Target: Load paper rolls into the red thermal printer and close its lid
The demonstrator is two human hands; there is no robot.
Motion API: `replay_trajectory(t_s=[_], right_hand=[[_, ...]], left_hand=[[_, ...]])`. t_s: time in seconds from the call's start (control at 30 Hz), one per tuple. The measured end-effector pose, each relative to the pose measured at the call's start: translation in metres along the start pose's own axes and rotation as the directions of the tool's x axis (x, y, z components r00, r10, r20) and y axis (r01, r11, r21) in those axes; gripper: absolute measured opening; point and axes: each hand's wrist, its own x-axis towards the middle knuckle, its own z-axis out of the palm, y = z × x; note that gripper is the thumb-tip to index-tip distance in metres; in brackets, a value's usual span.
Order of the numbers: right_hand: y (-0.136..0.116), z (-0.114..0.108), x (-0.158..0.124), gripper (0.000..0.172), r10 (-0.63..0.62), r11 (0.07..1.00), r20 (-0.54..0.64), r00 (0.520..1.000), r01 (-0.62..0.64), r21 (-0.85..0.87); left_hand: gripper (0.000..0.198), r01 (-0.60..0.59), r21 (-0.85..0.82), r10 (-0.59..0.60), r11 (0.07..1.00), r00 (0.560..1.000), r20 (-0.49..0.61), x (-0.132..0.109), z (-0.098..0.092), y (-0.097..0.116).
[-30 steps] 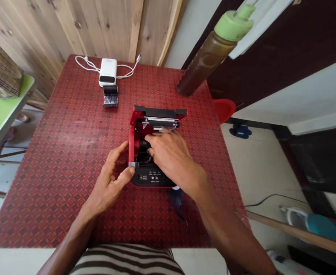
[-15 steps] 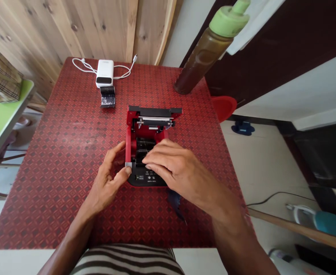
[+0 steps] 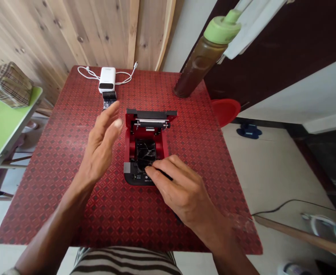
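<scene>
A small red and black printer stands on the table with its lid raised. Inside its bay is a crinkled, shiny black film, drawn toward the front panel. My right hand is at the printer's front right, its thumb and fingers pinched on the near end of this film. The hand covers part of the front panel and its buttons. My left hand hovers left of the printer, fingers stretched and apart, holding nothing. A grey patch marks the printer's front left corner.
A white power bank with a white cable lies at the back left, a black curled strip before it. A tall brown bottle with a green cap stands at the back right. A red stool is beyond the right edge.
My left hand has let go of the printer's left side and risen up and left. My right hand has drawn back toward the front, uncovering more of the black film.
</scene>
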Motion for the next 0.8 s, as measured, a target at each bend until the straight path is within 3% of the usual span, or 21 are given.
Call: replay_trajectory(t_s=[0.13, 0.3, 0.33, 0.47, 0.6, 0.8], right_hand=[[-0.003, 0.005, -0.001, 0.028, -0.007, 0.999, -0.044, 0.999, 0.004, -0.052], [-0.008, 0.008, -0.003, 0.025, -0.012, 0.995, -0.088, 0.996, 0.003, -0.103], [-0.009, 0.009, -0.004, 0.024, -0.01, 0.994, -0.092, 0.996, -0.001, -0.111], [-0.01, 0.012, -0.008, 0.021, 0.01, 0.988, -0.109, 0.994, -0.027, -0.152], [-0.009, 0.012, -0.011, 0.017, 0.072, 0.984, -0.102, 0.992, -0.087, -0.154], [-0.008, 0.014, -0.013, 0.022, 0.119, 0.989, -0.064, 0.991, -0.124, -0.077]], left_hand=[[0.039, -0.04, 0.019, 0.04, 0.999, 0.999, -0.027, 0.019, 0.014, 0.006], [0.022, 0.055, 0.017, -0.055, 0.998, 0.998, -0.021, -0.012, 0.013, 0.001], [0.022, 0.084, -0.001, -0.084, 0.996, 0.996, -0.018, -0.02, 0.012, -0.002], [0.064, 0.23, -0.115, -0.227, 0.966, 0.973, 0.037, -0.045, 0.011, -0.017], [0.064, 0.35, -0.184, -0.335, 0.918, 0.936, 0.107, -0.055, 0.012, -0.026], [0.063, 0.352, -0.2, -0.337, 0.915, 0.936, 0.105, -0.057, 0.013, -0.028]])
